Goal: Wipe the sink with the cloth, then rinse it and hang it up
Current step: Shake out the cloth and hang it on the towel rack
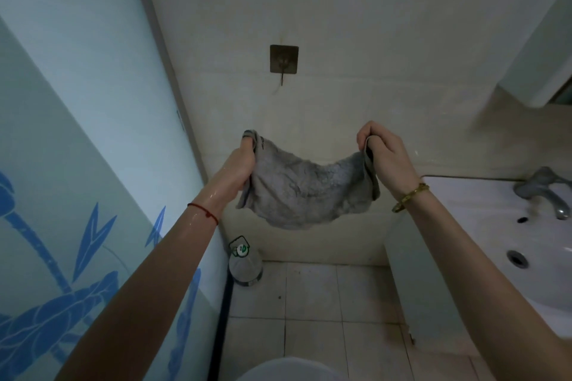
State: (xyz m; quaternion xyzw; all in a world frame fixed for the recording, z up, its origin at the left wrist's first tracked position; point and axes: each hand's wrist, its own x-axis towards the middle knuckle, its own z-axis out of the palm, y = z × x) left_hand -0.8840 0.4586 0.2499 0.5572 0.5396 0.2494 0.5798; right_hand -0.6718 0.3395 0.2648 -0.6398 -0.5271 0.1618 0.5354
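A grey, damp-looking cloth hangs spread between both hands in front of the tiled wall. My left hand grips its upper left corner, and my right hand pinches its upper right corner. The cloth sags in the middle. Above it on the wall sits a square adhesive hook, with a clear gap between hook and cloth. The white sink lies to the right, with its tap and drain in view.
A frosted glass panel with blue leaf patterns stands close on the left. A bottle rests on the tiled floor in the corner. A white toilet rim shows at the bottom. A cabinet corner juts out upper right.
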